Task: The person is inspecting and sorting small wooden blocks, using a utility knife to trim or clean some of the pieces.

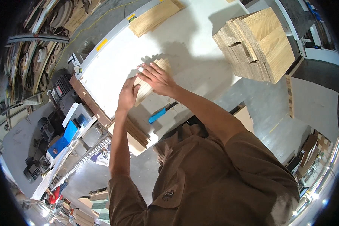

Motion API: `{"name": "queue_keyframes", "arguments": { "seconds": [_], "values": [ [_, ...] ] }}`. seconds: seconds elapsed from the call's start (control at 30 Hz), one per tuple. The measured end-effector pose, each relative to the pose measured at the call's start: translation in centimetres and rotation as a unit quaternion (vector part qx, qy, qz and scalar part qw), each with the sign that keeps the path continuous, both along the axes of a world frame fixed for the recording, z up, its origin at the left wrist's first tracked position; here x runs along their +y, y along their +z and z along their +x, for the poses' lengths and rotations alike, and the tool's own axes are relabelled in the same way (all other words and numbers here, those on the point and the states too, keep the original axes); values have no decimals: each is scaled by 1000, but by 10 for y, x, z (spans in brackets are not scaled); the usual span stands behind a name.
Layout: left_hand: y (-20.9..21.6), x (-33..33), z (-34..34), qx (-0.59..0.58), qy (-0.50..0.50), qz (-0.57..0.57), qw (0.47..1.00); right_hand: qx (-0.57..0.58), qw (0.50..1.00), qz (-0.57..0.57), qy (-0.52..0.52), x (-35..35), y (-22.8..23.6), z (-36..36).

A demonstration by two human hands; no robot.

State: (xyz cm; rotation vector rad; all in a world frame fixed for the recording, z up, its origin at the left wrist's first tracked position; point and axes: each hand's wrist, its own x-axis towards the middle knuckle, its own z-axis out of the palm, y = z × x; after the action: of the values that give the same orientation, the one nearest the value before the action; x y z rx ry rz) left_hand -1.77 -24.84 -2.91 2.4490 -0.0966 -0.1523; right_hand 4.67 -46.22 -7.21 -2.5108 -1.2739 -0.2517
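Observation:
A light wood-grain board [142, 92] lies on the white tabletop [113, 71] under both hands. My left hand [128, 94] grips its left edge, thumb on top, the other fingers partly hidden. Across the upper face lies my right hand [157, 79], its fingers stretched out and slightly apart. By those fingertips shows a small white piece [140, 69], too covered to name. Closer to my body rests a knife-like tool with a blue handle [157, 116] and a dark end, touched by neither hand.
A tall stack of wood-grain boards [258, 45] stands at the right, notched on one side. More boards [154, 17] lie at the far edge, and thin brown strips [137, 132] at the near left corner. A motor [62, 88] sits left of the table.

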Motion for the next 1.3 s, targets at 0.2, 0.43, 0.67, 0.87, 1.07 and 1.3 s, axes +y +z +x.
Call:
{"name": "queue_keyframes", "arguments": {
  "seconds": [0.2, 0.43, 0.67, 0.87, 1.07, 1.3],
  "values": [
    [-18, 42, -68, 115, 239, -103, 959, 64, 998, -16, -3, -8, 13, 12],
    [-48, -23, -89, 63, 404, -458, 789, 288, 954, -61, -50, -45, 20, 49],
    [-51, -56, -87, -18, 392, -473, 789, 403, 910, -57, -81, -35, 28, 45],
    [-48, -57, -88, -9, 398, -466, 791, 423, 904, -21, -62, -44, 24, 49],
    [-47, -52, -88, -11, 381, -478, 792, 418, 905, -33, -70, -43, 17, 50],
    [-21, -54, -73, -136, 275, 16, 952, 384, 921, -26, -61, -59, 23, 49]
  ]
}}
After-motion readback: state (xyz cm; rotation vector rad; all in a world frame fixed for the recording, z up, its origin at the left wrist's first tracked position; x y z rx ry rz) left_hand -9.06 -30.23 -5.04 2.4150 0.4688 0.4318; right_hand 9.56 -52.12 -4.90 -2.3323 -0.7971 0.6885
